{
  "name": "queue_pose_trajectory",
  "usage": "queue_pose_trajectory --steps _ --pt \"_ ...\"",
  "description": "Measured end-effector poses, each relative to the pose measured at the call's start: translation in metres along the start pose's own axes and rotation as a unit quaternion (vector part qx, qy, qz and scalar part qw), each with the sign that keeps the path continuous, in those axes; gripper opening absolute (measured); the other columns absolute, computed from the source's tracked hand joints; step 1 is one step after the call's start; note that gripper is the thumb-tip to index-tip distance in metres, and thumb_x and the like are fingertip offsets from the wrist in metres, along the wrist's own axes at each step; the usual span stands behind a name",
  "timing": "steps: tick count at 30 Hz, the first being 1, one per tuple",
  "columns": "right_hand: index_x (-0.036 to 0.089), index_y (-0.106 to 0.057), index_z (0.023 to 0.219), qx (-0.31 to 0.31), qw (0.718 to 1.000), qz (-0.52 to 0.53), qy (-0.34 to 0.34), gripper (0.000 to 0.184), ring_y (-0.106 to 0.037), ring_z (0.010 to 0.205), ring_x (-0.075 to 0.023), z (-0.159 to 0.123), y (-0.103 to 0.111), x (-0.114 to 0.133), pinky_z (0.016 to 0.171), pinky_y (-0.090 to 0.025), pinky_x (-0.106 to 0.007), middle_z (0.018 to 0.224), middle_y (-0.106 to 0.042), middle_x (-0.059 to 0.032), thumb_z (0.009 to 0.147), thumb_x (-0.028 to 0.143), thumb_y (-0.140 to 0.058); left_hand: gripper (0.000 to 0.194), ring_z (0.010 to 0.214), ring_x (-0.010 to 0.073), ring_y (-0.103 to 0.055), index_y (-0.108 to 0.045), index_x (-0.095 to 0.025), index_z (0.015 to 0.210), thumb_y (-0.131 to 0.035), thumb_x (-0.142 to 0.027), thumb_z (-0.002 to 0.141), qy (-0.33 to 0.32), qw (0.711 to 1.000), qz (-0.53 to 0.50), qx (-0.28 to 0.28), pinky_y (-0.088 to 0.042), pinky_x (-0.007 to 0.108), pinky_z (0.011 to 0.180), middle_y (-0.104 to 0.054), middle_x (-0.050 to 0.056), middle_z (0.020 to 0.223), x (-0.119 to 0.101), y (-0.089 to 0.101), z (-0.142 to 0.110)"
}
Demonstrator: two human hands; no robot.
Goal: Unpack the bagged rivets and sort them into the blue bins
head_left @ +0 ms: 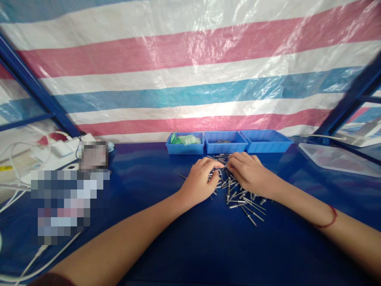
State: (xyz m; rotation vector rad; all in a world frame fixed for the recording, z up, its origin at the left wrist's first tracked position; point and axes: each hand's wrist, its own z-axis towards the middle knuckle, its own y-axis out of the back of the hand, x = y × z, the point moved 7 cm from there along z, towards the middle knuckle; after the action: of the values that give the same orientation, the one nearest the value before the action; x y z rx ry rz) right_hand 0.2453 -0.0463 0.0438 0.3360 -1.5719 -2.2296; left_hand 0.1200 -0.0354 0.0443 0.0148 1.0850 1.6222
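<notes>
A loose pile of silver blind rivets (230,190) lies on the dark blue table, just behind and between my hands. My left hand (200,179) rests over the pile's left side; its fingers are curved, and a gap shows between thumb and index finger. Close by on the right, my right hand (244,170) reaches into the pile with its fingers bent down and pressed together. What its fingertips hold, if anything, is hidden. The fingertips of both hands nearly meet above the rivets.
Three blue bins stand in a row behind the pile: the left bin (185,149) holds green and clear plastic bags, the middle bin (224,147) some rivets, the right bin (266,146) nothing visible. A translucent lid (336,161) lies right. Power strips and cables (61,153) crowd the left.
</notes>
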Motion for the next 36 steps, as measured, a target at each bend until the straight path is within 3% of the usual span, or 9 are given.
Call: queue_pose_trajectory --steps 3,7,10,15,17,22,26,32,36 --pt "0.02 -0.051 0.084 -0.033 0.992 0.112 -0.05 0.019 -0.052 0.084 -0.0218 -0.001 0.004 -0.003 0.072 -0.036 -0.036 0.087 -0.06 -0.0064 0.093 0.026 -0.035 0.021 0.098 0.0194 -0.057 -0.059 -0.019 0.098 -0.047 -0.009 0.084 -0.001 1.0 0.006 0.005 -0.045 0.036 0.089 -0.063 0.005 0.1 -0.001 -0.001 -0.001" --pt "0.021 -0.049 0.086 -0.089 0.952 0.278 -0.093 0.018 -0.054 0.074 -0.0183 -0.002 0.005 -0.008 0.069 -0.041 -0.033 0.08 -0.058 -0.0036 0.092 0.034 -0.039 0.016 0.096 0.0196 -0.058 -0.059 -0.018 0.099 -0.052 -0.016 0.085 -0.002 1.0 0.005 -0.001 -0.046 0.036 0.087 -0.064 0.005 0.098 -0.003 0.001 -0.001" --pt "0.021 -0.051 0.086 -0.099 0.897 0.417 -0.105 0.022 -0.055 0.072 -0.0162 -0.003 0.002 -0.005 0.068 -0.045 -0.03 0.079 -0.057 -0.0025 0.088 0.042 -0.049 0.013 0.093 0.0186 -0.06 -0.059 -0.019 0.098 -0.054 -0.023 0.087 -0.013 1.0 -0.008 -0.012 -0.046 0.034 0.085 -0.065 0.005 0.096 -0.004 0.003 0.0" --pt "0.022 -0.049 0.092 -0.066 0.769 0.612 -0.171 0.035 -0.061 0.069 -0.0152 -0.007 -0.007 0.0 0.068 -0.049 -0.03 0.073 -0.064 -0.0002 0.074 0.045 -0.068 0.009 0.086 0.0167 -0.062 -0.06 -0.019 0.093 -0.056 -0.025 0.088 -0.039 0.998 -0.036 -0.04 -0.047 0.03 0.078 -0.066 0.003 0.089 -0.009 0.009 0.001" --pt "0.022 -0.05 0.091 -0.058 0.745 0.638 -0.188 0.035 -0.061 0.068 -0.0141 -0.009 -0.009 0.002 0.068 -0.049 -0.029 0.071 -0.064 0.0006 0.072 0.043 -0.071 0.007 0.083 0.0161 -0.062 -0.061 -0.019 0.089 -0.056 -0.024 0.087 -0.048 0.996 -0.049 -0.053 -0.048 0.029 0.076 -0.066 0.003 0.087 -0.011 0.012 0.001" --pt "0.018 -0.06 0.082 -0.019 0.726 0.656 -0.205 0.028 -0.057 0.063 -0.0113 -0.011 -0.013 0.007 0.057 -0.046 -0.025 0.073 -0.062 -0.0019 0.078 0.045 -0.064 0.007 0.083 0.0148 -0.061 -0.062 -0.018 0.088 -0.056 -0.021 0.088 -0.045 0.994 -0.064 -0.081 -0.049 0.028 0.078 -0.065 0.003 0.086 -0.011 0.018 0.001" --pt "0.017 -0.064 0.076 -0.006 0.735 0.643 -0.213 0.027 -0.052 0.057 -0.0091 -0.011 -0.015 0.005 0.052 -0.043 -0.023 0.07 -0.06 -0.0018 0.079 0.043 -0.064 0.008 0.083 0.0138 -0.06 -0.062 -0.018 0.092 -0.055 -0.019 0.088 -0.06 0.991 -0.068 -0.101 -0.049 0.027 0.077 -0.064 0.003 0.087 -0.012 0.021 -0.001" --pt "0.02 -0.065 0.087 -0.031 0.726 0.654 -0.214 0.022 -0.057 0.065 -0.0109 -0.012 -0.015 0.0 0.06 -0.046 -0.024 0.07 -0.063 -0.0002 0.075 0.038 -0.069 0.009 0.083 0.0133 -0.06 -0.063 -0.019 0.092 -0.055 -0.018 0.088 -0.074 0.989 -0.07 -0.106 -0.05 0.028 0.077 -0.063 0.003 0.087 -0.013 0.021 -0.001" --pt "0.02 -0.065 0.084 -0.073 0.747 0.628 -0.206 0.023 -0.059 0.066 -0.0122 -0.011 -0.009 -0.004 0.06 -0.047 -0.025 0.073 -0.064 -0.0013 0.071 0.037 -0.073 0.01 0.084 0.0136 -0.061 -0.063 -0.019 0.093 -0.055 -0.019 0.088 -0.074 0.99 -0.07 -0.103 -0.05 0.028 0.077 -0.063 0.003 0.088 -0.012 0.021 -0.001"
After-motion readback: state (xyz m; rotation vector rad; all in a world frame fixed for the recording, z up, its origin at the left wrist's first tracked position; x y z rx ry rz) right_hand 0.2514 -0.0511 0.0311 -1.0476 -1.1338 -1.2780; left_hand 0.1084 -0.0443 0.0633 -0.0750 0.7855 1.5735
